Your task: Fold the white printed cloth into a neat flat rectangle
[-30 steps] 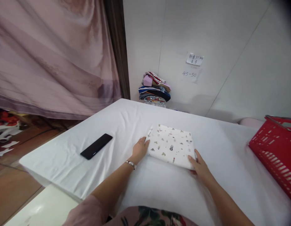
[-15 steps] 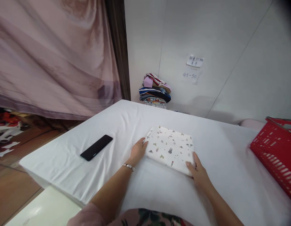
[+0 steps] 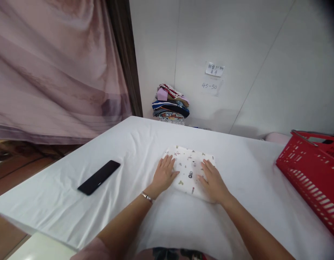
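Note:
A folded white cloth with small printed motifs lies flat on the white-covered table in front of me. My left hand rests palm down on its left side, fingers stretched out. On the right side of the cloth lies my right hand, also flat with its fingers extended. Neither hand grips anything. Parts of the cloth's left and right edges are hidden under the hands.
A black phone lies on the table to the left. A red plastic basket stands at the right edge. Behind the table is a stack of folded fabrics, near the wall with paper notes. A pink curtain hangs at the left.
Both hands have moved from holding the cloth's left and right edges to lying flat on top of it. The view has shifted slightly to the right.

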### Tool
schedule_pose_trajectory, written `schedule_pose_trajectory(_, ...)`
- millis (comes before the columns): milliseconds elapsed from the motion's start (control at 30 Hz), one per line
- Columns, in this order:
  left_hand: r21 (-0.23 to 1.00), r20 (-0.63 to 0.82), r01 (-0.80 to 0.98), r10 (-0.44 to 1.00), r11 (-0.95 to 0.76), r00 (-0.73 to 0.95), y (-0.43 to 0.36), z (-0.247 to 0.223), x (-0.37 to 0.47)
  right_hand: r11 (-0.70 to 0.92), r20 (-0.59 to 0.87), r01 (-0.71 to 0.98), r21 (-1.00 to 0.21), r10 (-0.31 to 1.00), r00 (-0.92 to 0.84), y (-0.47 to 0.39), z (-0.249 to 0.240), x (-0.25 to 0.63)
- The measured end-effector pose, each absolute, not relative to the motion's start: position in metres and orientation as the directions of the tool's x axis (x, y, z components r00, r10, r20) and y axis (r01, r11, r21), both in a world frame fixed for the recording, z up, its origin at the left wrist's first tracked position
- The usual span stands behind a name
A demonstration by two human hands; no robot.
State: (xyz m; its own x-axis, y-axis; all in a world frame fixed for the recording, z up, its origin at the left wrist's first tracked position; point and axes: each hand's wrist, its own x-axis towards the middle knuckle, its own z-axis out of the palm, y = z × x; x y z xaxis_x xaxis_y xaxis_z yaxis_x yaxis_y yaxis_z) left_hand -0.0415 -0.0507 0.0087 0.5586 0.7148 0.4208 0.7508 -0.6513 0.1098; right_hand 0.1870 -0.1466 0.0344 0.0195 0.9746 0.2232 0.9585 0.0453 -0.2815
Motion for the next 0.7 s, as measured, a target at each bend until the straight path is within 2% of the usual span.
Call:
schedule_pose_trajectory(200, 0.061, 0.422, 0.772, 0.717, -0.633, 0.554, -0.049, -0.006, -0.038, 0.175, 0.062, 0.962, -0.211, 0.984, -0.165, -0.069, 0.038, 0.157)
schedule_pose_trajectory(367, 0.083, 0.415, 0.775, 0.728, -0.627, 0.545, -0.05, -0.007, -0.039, 0.123, -0.033, 0.977, -0.173, 0.991, -0.131, -0.025, 0.021, 0.169)
schedule_pose_trajectory(567, 0.125, 0.363, 0.781, 0.76, -0.612, 0.539, -0.053, -0.005, -0.041, 0.11, -0.02, 0.984, -0.142, 0.993, -0.114, -0.02, 0.004, 0.183)
schedule_pose_trajectory(700, 0.152, 0.278, 0.805, 0.806, -0.574, 0.522, -0.05, 0.004, -0.036, 0.113, -0.017, 0.984, -0.137, 0.993, -0.116, -0.019, 0.0, 0.183)
